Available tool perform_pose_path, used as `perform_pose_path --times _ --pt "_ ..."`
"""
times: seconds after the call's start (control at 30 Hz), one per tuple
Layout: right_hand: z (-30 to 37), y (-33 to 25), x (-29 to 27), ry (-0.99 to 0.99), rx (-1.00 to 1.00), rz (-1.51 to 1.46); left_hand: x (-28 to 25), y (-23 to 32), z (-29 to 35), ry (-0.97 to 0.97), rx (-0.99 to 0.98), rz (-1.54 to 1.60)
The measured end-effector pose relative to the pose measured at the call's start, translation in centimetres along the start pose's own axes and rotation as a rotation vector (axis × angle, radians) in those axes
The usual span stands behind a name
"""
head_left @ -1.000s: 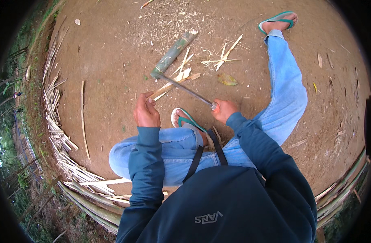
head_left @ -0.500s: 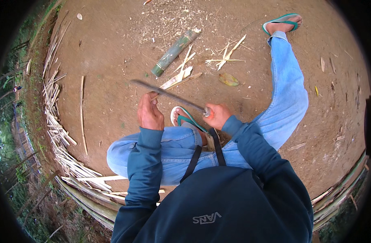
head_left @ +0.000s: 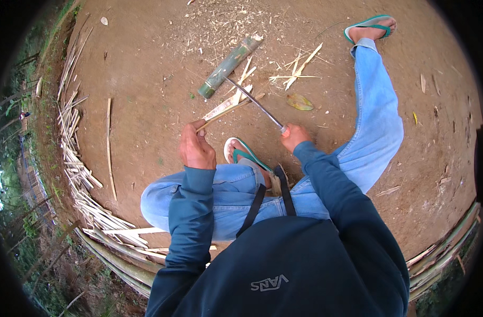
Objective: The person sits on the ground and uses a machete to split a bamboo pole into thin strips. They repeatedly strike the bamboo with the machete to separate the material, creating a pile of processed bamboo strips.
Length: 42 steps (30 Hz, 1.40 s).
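My left hand (head_left: 196,149) is closed around the near end of a pale split bamboo strip (head_left: 232,110), which slants away to the far right. Gripped by its handle in my right hand (head_left: 295,137) is a long, thin-bladed knife (head_left: 258,105). Its blade points far left, and in the picture it crosses over the strip's far part; whether they touch, I cannot tell. A green bamboo section (head_left: 228,67) lies on the ground just beyond the blade's tip.
Several split pieces (head_left: 303,67) and a yellowish leaf (head_left: 299,102) lie ahead on brown earth, with shavings (head_left: 225,27) beyond. Many bamboo strips (head_left: 88,201) are heaped along the left edge. Bamboo poles (head_left: 122,267) border the near side. My sandalled foot (head_left: 243,151) is close to both hands.
My right hand has moved right and a little farther away, swinging the knife's tip away from my left hand toward the green bamboo section. My left hand keeps its hold on the strip.
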State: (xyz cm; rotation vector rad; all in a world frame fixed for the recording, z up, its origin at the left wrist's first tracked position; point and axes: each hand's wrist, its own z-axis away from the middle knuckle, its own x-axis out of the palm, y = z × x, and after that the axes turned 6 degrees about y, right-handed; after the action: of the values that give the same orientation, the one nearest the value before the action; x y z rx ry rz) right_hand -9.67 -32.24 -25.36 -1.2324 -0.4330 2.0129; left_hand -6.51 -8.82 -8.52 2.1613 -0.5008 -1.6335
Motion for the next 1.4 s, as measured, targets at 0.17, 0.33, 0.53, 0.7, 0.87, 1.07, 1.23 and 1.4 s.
perform_pose_path --times 0.17,0.33,0.53,0.7,0.87,1.07,1.23,1.4 --pt "0.2 1.0 2.3 0.043 -0.122 0.007 0.4 -3.5 0.9 0.094 -0.021 0.086" --pt "-3.7 5.1 4.9 0.035 0.127 0.026 -0.1 -2.4 -0.6 0.058 -0.099 0.091" --pt "-1.0 1.7 3.2 -0.087 0.252 -0.308 -1.8 -3.2 0.4 0.101 -0.323 0.086" --pt "-0.7 1.4 3.1 0.108 -0.344 -0.25 -1.4 -2.4 0.1 -0.024 -0.481 0.078" --pt "4.6 -7.4 -0.7 0.014 -0.412 -0.182 -0.9 -2.7 0.5 -0.12 -0.529 0.174" --pt "3.3 -3.8 2.6 0.098 -0.37 -0.065 -0.4 -2.5 1.4 -0.025 -0.542 0.186" --pt "4.7 -5.8 0.6 0.094 -0.325 0.047 -1.3 -2.2 1.1 -0.089 -0.615 0.275" --pt "2.1 -2.7 2.5 0.133 -0.256 0.093 -1.8 -1.1 0.8 -0.12 -0.597 0.287"
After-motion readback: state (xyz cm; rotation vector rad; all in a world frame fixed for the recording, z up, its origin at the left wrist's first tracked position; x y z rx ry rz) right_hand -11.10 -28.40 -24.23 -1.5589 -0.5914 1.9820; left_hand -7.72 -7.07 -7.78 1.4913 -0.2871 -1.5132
